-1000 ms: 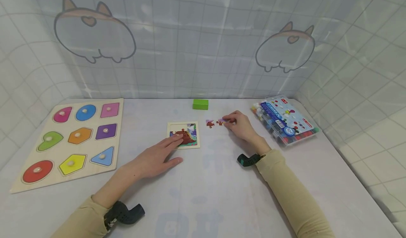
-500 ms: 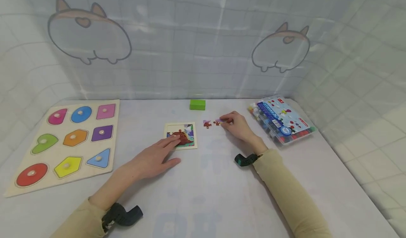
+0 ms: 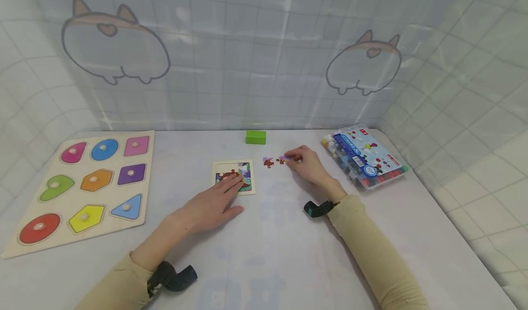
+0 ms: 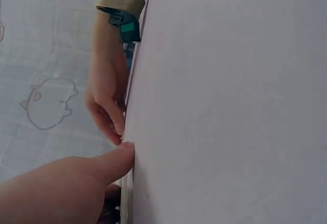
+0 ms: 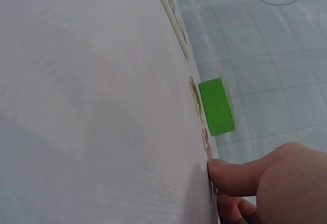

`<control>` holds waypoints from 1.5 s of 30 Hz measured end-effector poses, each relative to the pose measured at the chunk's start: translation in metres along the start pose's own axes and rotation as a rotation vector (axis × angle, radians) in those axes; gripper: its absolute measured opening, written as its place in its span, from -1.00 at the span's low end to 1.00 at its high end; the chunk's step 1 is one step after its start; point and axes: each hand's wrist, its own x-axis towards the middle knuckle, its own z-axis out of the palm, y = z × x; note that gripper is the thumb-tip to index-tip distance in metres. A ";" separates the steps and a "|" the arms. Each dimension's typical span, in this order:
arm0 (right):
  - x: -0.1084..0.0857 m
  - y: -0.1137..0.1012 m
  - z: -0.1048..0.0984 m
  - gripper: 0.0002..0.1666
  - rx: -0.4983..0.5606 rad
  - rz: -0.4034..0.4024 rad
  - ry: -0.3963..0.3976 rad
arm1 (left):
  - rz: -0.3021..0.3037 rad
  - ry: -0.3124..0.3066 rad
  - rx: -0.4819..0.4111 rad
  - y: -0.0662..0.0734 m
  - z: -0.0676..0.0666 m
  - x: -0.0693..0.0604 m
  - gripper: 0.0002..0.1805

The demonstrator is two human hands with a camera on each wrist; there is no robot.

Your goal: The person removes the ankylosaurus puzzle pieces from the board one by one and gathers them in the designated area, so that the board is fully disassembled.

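Note:
My left hand point(image 3: 212, 207) lies flat with fairly straight fingers on a small wood-framed jigsaw puzzle point(image 3: 254, 178) showing a reddish-brown dinosaur; the fingertips cover part of the picture. Pale bare board shows at the upper left inside the frame. Right of the frame, a loose puzzle piece point(image 3: 268, 162) in brown and purple lies on the table. Beside it is a second piece point(image 3: 281, 161), close to the fingertips of my right hand point(image 3: 309, 164). In the right wrist view, the thumb and fingers pinch the edge of another puzzle piece point(image 5: 212, 182), mostly hidden.
A green block point(image 3: 255, 137) stands behind the puzzle. On the left lies a wooden shape board point(image 3: 147, 181) with knobbed coloured shapes. A clear plastic case point(image 3: 369, 156) of colourful small parts is to the right. A tiled-pattern curtain point(image 3: 247, 62) rises behind the table.
My left hand has slid slightly right across the puzzle, its fingers now over more of the dinosaur. The right hand stays by the loose pieces. The head view has shifted a little.

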 end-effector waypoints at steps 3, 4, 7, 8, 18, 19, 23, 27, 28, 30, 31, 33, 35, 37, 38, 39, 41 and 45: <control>0.000 0.000 0.001 -0.66 -0.009 -0.003 0.007 | -0.024 -0.014 -0.058 0.000 0.002 -0.002 -0.20; -0.001 0.000 0.001 -0.66 -0.010 -0.004 0.010 | -0.025 -0.011 -0.068 0.000 0.002 -0.002 -0.21; -0.002 0.000 0.000 -0.66 -0.006 -0.009 0.015 | -0.007 0.004 -0.075 -0.001 0.003 -0.003 -0.22; -0.003 0.000 0.000 -0.66 -0.005 -0.010 0.015 | 0.000 0.006 -0.076 -0.001 0.003 -0.003 -0.22; -0.003 -0.003 0.000 -0.66 -0.002 -0.027 0.010 | 0.000 -0.014 -0.095 -0.005 0.003 -0.004 -0.25; -0.003 -0.003 0.000 -0.66 -0.002 -0.028 0.010 | 0.002 -0.013 -0.095 -0.005 0.003 -0.005 -0.25; -0.003 -0.005 -0.001 -0.65 -0.008 -0.030 0.011 | 0.005 -0.010 -0.093 -0.006 0.003 -0.005 -0.25; -0.004 -0.006 -0.001 -0.65 -0.005 -0.034 0.019 | 0.005 -0.012 -0.096 -0.005 0.002 -0.005 -0.25; -0.004 -0.006 -0.001 -0.65 -0.003 -0.035 0.022 | 0.006 -0.012 -0.097 -0.005 0.002 -0.005 -0.25; -0.005 -0.006 -0.001 -0.66 0.000 -0.033 0.033 | 0.007 -0.014 -0.099 -0.005 0.001 -0.005 -0.25; -0.004 -0.006 -0.001 -0.66 0.001 -0.035 0.040 | 0.008 -0.013 -0.100 -0.005 0.001 -0.005 -0.25; -0.003 -0.006 -0.001 -0.66 0.002 -0.041 0.056 | 0.009 -0.012 -0.099 -0.005 0.000 -0.005 -0.25; -0.003 -0.007 -0.001 -0.66 0.011 -0.051 0.072 | 0.007 -0.013 -0.099 -0.006 -0.001 -0.005 -0.25; -0.002 -0.008 -0.002 -0.67 0.028 -0.063 0.085 | 0.004 -0.013 -0.099 -0.006 -0.001 -0.005 -0.25; -0.002 -0.009 -0.002 -0.67 0.039 -0.072 0.091 | 0.002 -0.013 -0.100 -0.006 -0.001 -0.004 -0.25; -0.002 -0.010 -0.003 -0.68 0.052 -0.082 0.097 | -0.001 -0.014 -0.101 -0.006 -0.002 -0.004 -0.25; -0.002 -0.013 -0.003 -0.68 0.077 -0.105 0.103 | -0.002 -0.016 -0.103 -0.007 -0.001 -0.003 -0.25; -0.003 -0.028 -0.001 -0.68 0.110 -0.150 0.085 | -0.005 -0.027 -0.101 -0.006 0.000 -0.003 -0.25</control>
